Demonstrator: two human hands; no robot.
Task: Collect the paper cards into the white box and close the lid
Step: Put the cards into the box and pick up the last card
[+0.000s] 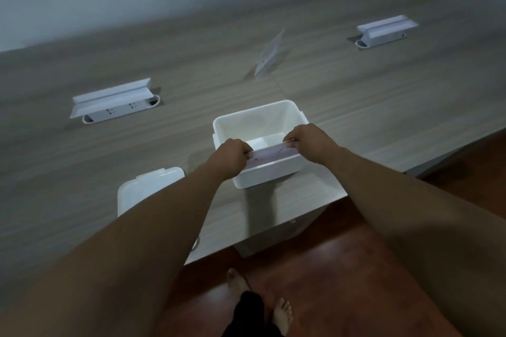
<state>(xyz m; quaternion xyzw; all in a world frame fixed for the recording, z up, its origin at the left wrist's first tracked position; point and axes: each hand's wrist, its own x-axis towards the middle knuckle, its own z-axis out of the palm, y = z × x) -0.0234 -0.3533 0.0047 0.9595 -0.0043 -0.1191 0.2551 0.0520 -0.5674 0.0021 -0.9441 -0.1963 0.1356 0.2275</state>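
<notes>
A white box [267, 175] stands open near the table's front edge. Over its near side, my left hand [234, 153] and my right hand [304, 139] each pinch one end of a stack of paper cards [269, 156] with faint red marks, held just inside the near wall. The box's white lid [147, 189] lies flat on the table to the left, partly hidden by my left forearm. Farther back, another paper card [268, 55] stands upright and looks blurred.
The wooden table [191, 90] carries two raised white power-socket units, one at the left [112, 102] and one at the far right [386, 30]. The table edge runs diagonally at the right, with red-brown floor [342, 268] and bare feet below.
</notes>
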